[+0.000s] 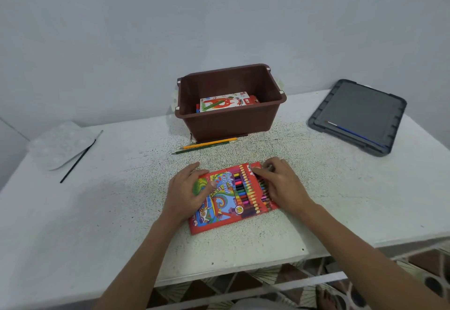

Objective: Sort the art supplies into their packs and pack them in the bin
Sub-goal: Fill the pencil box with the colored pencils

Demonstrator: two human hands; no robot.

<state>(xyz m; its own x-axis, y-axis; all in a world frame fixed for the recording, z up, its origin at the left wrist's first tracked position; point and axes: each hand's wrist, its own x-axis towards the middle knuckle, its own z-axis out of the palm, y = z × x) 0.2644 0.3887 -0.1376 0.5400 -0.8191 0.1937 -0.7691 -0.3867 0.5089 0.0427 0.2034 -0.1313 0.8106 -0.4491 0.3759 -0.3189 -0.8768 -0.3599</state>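
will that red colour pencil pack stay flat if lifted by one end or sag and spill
The colour pencil pack looks like thin card, wavy along its near edge, so it probably flexes. Its right end seems open under the right hand, so pencils may slide out if tipped.

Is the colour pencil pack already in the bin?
No, the colour pencil pack lies on the table under the left hand and right hand, outside the brown bin.

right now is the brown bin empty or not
Not empty: a white pack with printed pictures lies inside the bin.
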